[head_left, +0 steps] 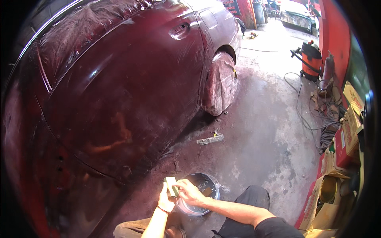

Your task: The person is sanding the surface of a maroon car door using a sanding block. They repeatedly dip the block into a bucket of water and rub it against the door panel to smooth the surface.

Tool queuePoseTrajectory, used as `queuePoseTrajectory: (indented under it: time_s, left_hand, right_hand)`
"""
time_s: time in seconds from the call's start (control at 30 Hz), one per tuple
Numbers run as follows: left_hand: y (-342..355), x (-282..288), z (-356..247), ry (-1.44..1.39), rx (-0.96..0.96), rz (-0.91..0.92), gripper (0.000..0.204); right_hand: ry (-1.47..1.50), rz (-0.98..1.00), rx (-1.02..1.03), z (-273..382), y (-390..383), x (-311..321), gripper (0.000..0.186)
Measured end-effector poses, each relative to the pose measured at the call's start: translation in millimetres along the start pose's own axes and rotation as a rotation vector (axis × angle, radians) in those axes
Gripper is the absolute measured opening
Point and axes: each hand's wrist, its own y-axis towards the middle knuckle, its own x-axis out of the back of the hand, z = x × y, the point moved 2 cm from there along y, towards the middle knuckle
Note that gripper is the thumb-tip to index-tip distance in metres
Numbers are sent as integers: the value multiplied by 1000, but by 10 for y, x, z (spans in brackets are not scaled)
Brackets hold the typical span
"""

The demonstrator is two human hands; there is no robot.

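Low in the view, my left hand (166, 198) holds a pale green and whitish block (171, 186) upright, its fingers closed round it. My right hand (190, 193) reaches from the right with bent fingers on the same block. Both hands are at the left rim of a round bucket (216, 188) with liquid and a yellowish-brown piece inside, partly hidden by my right arm. Above them is the dark maroon car door (131, 79), with scuffs, a handle recess and a reflection of arms.
A plastic-covered wheel (218, 85) and a flat scrap (210, 139) lie ahead along the concrete floor (262, 131). On the right are an orange-black vacuum (310, 59), tangled hoses and cardboard boxes (349, 133) along a red wall. Another car (295, 18) stands in the bright background.
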Motion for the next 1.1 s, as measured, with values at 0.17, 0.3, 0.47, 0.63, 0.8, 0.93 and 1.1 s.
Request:
queuePoseTrajectory:
  time_s: [0.17,0.3,0.47,0.63,0.8,0.93,1.1]
  left_hand:
    - [138,-360,-165,530,26,104,48]
    - [262,-399,-7,646,-100,205,49]
    - [345,-356,381,594,-11,180,44]
    - [233,-423,515,413,113,142,38]
    - [265,-267,450,263,51,198,48]
    - [238,-251,323,106,81,288,48]
    - [241,-178,252,-114,139,424,63]
  right_hand:
    - [128,-158,-511,85,76,276,44]
    - [273,-194,-620,-47,-83,337,51]
    - [105,-176,-476,-139,-279,368,50]
    - [2,-72,-577,-260,-441,498,62]
    - [128,-26,-609,-297,-232,476,66]
    - [455,-83,-689,-221,-162,536,64]
    - [757,-181,-732,57,-32,681,65]
